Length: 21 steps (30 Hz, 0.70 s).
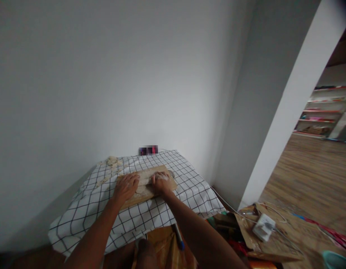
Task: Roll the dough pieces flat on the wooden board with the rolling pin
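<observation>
A wooden board [169, 172] lies on a table covered with a black-and-white checked cloth. Across the board runs a pale, light-coloured rolling pin [145, 178], its outline blurred and its ends hidden under my hands. On its left end rests my left hand [128, 184], fingers curled over it. My right hand [161, 182] is closed over the other end, with white powder on its back. Beneath the pin, flattened dough [141, 189] seems to lie on the board, hard to tell from the wood.
Pale dough scraps [112, 161] sit at the table's back left. A pixelated dark object [148, 150] stands by the wall. The checked cloth [195, 190] reaches past the board on all sides. Right of the table are cardboard [285, 239], a white power strip [264, 227] and a cable.
</observation>
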Each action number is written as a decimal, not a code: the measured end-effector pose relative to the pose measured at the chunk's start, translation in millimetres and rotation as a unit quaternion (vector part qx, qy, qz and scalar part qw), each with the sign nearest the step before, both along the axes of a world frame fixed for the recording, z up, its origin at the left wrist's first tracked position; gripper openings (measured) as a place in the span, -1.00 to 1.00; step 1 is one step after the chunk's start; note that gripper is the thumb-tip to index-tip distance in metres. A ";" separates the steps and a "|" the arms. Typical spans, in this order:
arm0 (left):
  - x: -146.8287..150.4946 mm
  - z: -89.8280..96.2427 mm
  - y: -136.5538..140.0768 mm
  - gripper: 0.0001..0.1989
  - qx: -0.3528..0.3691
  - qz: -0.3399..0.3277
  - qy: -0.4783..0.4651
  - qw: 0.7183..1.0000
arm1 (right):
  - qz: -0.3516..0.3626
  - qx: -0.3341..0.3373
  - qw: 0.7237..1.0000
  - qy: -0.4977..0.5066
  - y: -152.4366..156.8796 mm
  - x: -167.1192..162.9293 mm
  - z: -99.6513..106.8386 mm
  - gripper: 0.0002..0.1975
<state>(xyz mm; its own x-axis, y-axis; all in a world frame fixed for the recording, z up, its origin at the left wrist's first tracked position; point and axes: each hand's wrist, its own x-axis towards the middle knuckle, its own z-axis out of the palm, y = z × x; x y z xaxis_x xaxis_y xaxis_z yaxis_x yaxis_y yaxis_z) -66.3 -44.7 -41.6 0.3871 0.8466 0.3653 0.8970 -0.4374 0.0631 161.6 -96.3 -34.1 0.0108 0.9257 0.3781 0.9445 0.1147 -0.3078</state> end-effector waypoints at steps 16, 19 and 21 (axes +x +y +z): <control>3.5 1.6 5.6 -0.44 0.021 0.055 -0.003 0.998 | 0.002 -0.013 1.000 0.024 20.5 0.9 -6.6 -0.51; 3.8 1.6 10.7 -0.47 0.026 0.064 0.002 0.998 | 0.022 -0.013 1.000 -0.005 28.5 3.4 0.4 -0.57; 2.6 1.4 15.9 -0.50 0.035 0.044 -0.005 0.998 | 0.034 -0.001 0.999 -0.031 34.6 4.4 4.4 -0.62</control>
